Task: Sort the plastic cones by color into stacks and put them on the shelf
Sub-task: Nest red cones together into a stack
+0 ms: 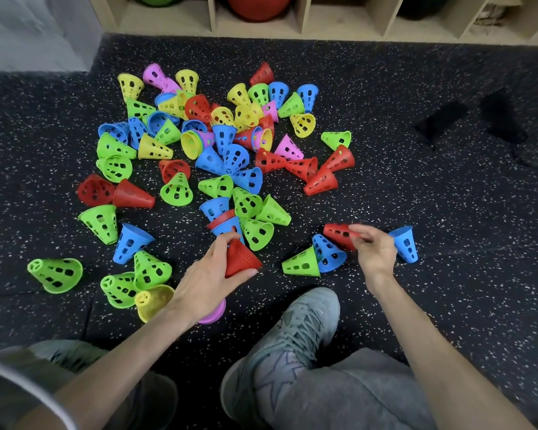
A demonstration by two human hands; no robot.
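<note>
Several loose plastic cones in red, blue, green, yellow and pink lie scattered over the black speckled floor (385, 103). My left hand (208, 280) grips a stack of nested red cones (241, 259) just above the floor. My right hand (375, 249) pinches the rim of a single red cone (337, 234) that lies on its side. A blue cone (328, 252) and a green cone (302, 263) lie just left of that hand, another blue cone (406, 243) just right of it. The wooden shelf (305, 26) stands along the far edge.
Red and green balls sit in the shelf's compartments (257, 7). My grey shoe (295, 330) and bent legs fill the lower foreground. A yellow cone (153, 302) and a pink cone (213, 315) lie under my left forearm. Two dark patches mark the floor at right (503, 122).
</note>
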